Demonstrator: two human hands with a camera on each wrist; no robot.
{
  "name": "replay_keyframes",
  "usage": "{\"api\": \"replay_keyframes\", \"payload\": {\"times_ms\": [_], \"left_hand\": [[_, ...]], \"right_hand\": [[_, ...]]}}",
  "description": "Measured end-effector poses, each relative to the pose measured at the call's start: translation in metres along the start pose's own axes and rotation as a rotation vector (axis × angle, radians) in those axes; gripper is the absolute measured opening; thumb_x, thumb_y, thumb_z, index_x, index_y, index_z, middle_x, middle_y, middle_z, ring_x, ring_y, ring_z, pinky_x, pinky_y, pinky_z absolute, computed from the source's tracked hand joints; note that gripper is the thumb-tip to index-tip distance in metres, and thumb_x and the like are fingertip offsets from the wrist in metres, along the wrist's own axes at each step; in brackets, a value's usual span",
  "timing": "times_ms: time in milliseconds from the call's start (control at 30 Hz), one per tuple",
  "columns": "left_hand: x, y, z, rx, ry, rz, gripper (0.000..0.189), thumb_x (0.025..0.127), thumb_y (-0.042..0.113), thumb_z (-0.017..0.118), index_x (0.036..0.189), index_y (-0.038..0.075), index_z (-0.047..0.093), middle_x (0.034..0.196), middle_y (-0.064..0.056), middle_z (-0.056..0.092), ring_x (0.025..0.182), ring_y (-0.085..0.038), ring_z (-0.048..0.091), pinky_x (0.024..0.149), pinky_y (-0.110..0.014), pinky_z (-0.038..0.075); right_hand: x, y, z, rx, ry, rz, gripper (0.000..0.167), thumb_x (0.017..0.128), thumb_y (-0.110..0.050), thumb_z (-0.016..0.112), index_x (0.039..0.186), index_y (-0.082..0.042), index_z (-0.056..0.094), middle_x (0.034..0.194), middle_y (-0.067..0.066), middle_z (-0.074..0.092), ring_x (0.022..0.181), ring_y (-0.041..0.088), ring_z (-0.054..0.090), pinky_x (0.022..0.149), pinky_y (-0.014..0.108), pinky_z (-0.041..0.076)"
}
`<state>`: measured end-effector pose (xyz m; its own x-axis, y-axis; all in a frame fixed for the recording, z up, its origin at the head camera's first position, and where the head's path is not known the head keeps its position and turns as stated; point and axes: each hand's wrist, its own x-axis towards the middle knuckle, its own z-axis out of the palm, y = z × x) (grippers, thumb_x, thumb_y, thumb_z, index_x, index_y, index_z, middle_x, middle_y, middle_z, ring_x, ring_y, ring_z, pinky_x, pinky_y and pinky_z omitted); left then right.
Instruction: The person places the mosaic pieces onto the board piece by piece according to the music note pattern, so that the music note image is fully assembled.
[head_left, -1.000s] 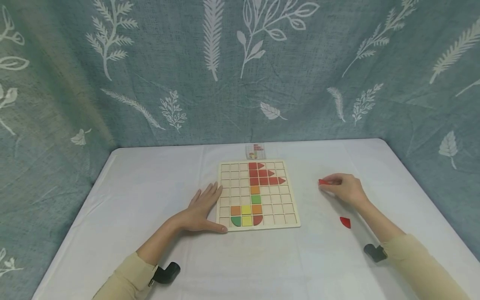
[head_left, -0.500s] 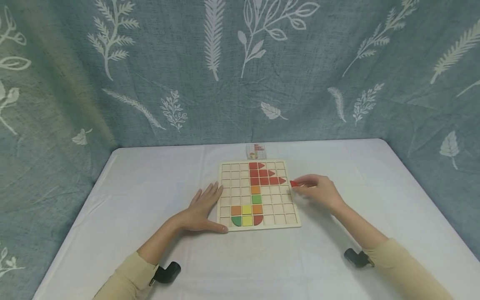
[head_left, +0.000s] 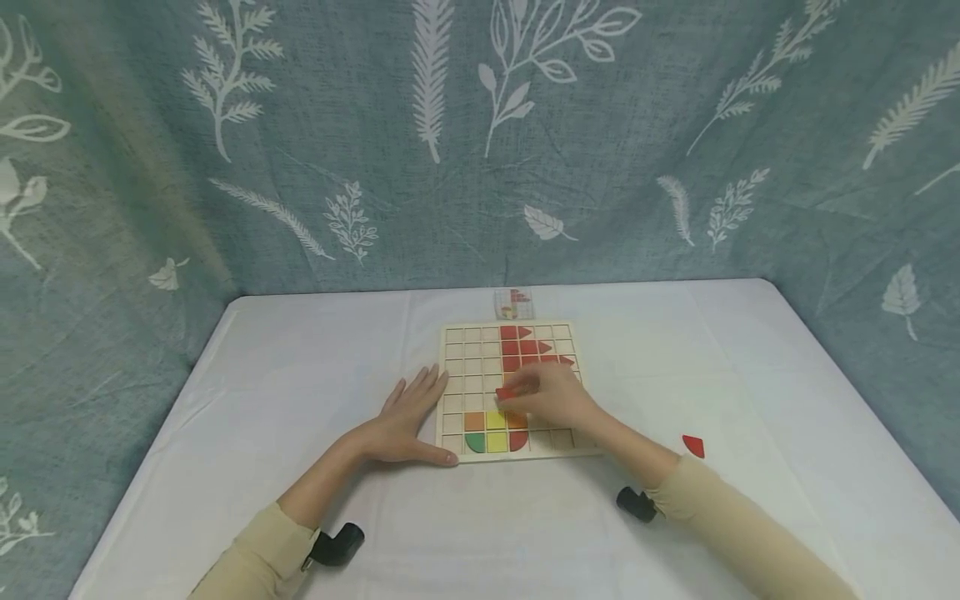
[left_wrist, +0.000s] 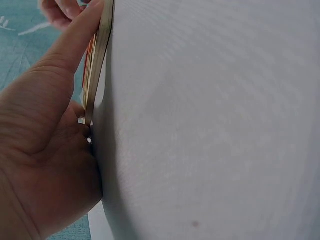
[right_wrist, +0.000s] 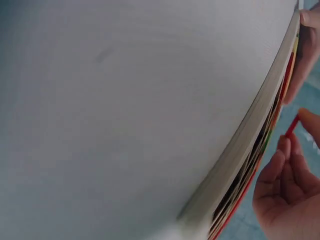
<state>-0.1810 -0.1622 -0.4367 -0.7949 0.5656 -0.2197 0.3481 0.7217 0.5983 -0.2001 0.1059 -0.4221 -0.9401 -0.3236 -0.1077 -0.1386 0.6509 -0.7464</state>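
A pale wooden grid board [head_left: 462, 382] lies mid-table, with red, orange, yellow and green pieces set in some squares. Along its left edge rests my left hand [head_left: 402, 427], fingers spread and thumb at the near left corner; in the left wrist view the thumb lies along the board's edge [left_wrist: 103, 45]. My right hand [head_left: 551, 396] is over the middle of the board and pinches a small red piece [right_wrist: 292, 126] between thumb and fingertips. The right wrist view shows that piece above the board's surface, edge-on. Part of the grid is hidden beneath the right hand.
Another red piece with a rounded side [head_left: 693, 446] lies on the white tablecloth [head_left: 315, 350] to the right, near the right sleeve. A small pattern card [head_left: 513, 304] sits just behind the board. A leaf-patterned curtain [head_left: 465, 208] hangs behind the table.
The right hand has travelled left from the tablecloth to over the board, carrying the red piece. The left hand has stayed at the board's edge.
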Motion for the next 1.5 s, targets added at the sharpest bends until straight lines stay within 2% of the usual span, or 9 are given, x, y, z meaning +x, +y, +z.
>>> {"api": "replay_keyframes", "payload": {"times_ms": [167, 333, 600, 733, 833, 933, 1100, 1233, 1500], "left_hand": [[0.000, 0.001, 0.000, -0.013, -0.001, 0.009, 0.121, 0.073, 0.057, 0.078, 0.155, 0.000, 0.010, 0.162, -0.020, 0.001, 0.149, -0.033, -0.006, 0.117, -0.053, -0.007], [0.000, -0.001, 0.000, -0.009, -0.003, 0.019, 0.120, 0.074, 0.056, 0.078, 0.155, -0.002, 0.010, 0.162, -0.021, 0.001, 0.148, -0.034, -0.006, 0.117, -0.053, -0.007], [0.001, -0.002, 0.000, -0.007, -0.007, 0.013, 0.121, 0.074, 0.057, 0.078, 0.155, 0.000, 0.009, 0.162, -0.019, 0.000, 0.149, -0.032, -0.007, 0.117, -0.052, -0.008], [0.003, -0.002, 0.001, 0.006, -0.011, 0.002, 0.122, 0.073, 0.058, 0.078, 0.156, 0.002, 0.009, 0.162, -0.017, 0.000, 0.149, -0.030, -0.007, 0.117, -0.050, -0.008], [0.004, -0.002, 0.002, -0.001, 0.000, 0.004, 0.122, 0.072, 0.058, 0.078, 0.155, 0.000, 0.010, 0.162, -0.019, 0.001, 0.149, -0.032, -0.006, 0.117, -0.052, -0.007], [0.004, -0.002, 0.002, 0.001, 0.003, -0.006, 0.123, 0.071, 0.059, 0.078, 0.155, 0.001, 0.010, 0.162, -0.018, 0.001, 0.149, -0.032, -0.006, 0.117, -0.051, -0.007], [0.001, -0.001, 0.003, -0.001, 0.010, -0.005, 0.123, 0.071, 0.058, 0.079, 0.155, 0.000, 0.011, 0.162, -0.019, 0.002, 0.149, -0.032, -0.006, 0.117, -0.052, -0.007], [0.001, 0.000, 0.003, 0.000, 0.012, -0.006, 0.122, 0.072, 0.057, 0.079, 0.155, 0.000, 0.011, 0.162, -0.019, 0.002, 0.149, -0.032, -0.006, 0.117, -0.052, -0.007], [0.001, 0.000, 0.004, 0.000, 0.017, -0.001, 0.122, 0.072, 0.057, 0.079, 0.155, 0.000, 0.011, 0.162, -0.019, 0.001, 0.149, -0.033, -0.006, 0.117, -0.052, -0.007]], "right_hand": [[0.007, -0.009, 0.008, -0.143, 0.000, -0.045, 0.019, 0.079, -0.031, 0.082, 0.091, -0.020, 0.074, 0.077, -0.012, 0.064, 0.071, 0.011, 0.057, 0.064, 0.028, 0.050], [0.008, -0.014, 0.009, -0.219, -0.003, -0.079, 0.017, 0.080, -0.034, 0.081, 0.083, -0.020, 0.072, 0.074, -0.013, 0.063, 0.070, 0.010, 0.056, 0.064, 0.028, 0.049], [0.009, -0.012, 0.008, -0.238, -0.046, -0.097, 0.012, 0.086, -0.034, 0.076, 0.082, -0.024, 0.071, 0.076, -0.016, 0.063, 0.073, 0.008, 0.056, 0.068, 0.028, 0.050], [0.003, -0.007, -0.005, -0.150, -0.023, -0.088, 0.011, 0.087, -0.033, 0.074, 0.087, -0.023, 0.073, 0.084, -0.014, 0.066, 0.075, 0.011, 0.056, 0.067, 0.029, 0.049], [-0.007, -0.001, -0.024, -0.086, -0.006, -0.066, 0.013, 0.089, -0.032, 0.072, 0.094, -0.020, 0.075, 0.090, -0.010, 0.067, 0.080, 0.014, 0.057, 0.067, 0.030, 0.049], [-0.021, 0.011, -0.045, -0.078, -0.003, -0.026, 0.017, 0.090, -0.033, 0.070, 0.099, -0.019, 0.075, 0.092, -0.007, 0.067, 0.086, 0.015, 0.058, 0.069, 0.031, 0.049], [-0.050, 0.042, -0.076, -0.059, -0.022, 0.074, 0.022, 0.090, -0.034, 0.070, 0.104, -0.017, 0.073, 0.099, -0.003, 0.067, 0.094, 0.018, 0.062, 0.073, 0.034, 0.052], [-0.077, 0.063, -0.097, -0.080, -0.061, 0.134, 0.027, 0.088, -0.032, 0.073, 0.108, -0.014, 0.071, 0.102, 0.000, 0.067, 0.095, 0.020, 0.062, 0.073, 0.033, 0.053], [-0.124, 0.096, -0.129, -0.184, -0.090, 0.165, 0.037, 0.079, -0.022, 0.081, 0.110, -0.006, 0.067, 0.097, 0.002, 0.065, 0.087, 0.018, 0.059, 0.066, 0.031, 0.052]]}}
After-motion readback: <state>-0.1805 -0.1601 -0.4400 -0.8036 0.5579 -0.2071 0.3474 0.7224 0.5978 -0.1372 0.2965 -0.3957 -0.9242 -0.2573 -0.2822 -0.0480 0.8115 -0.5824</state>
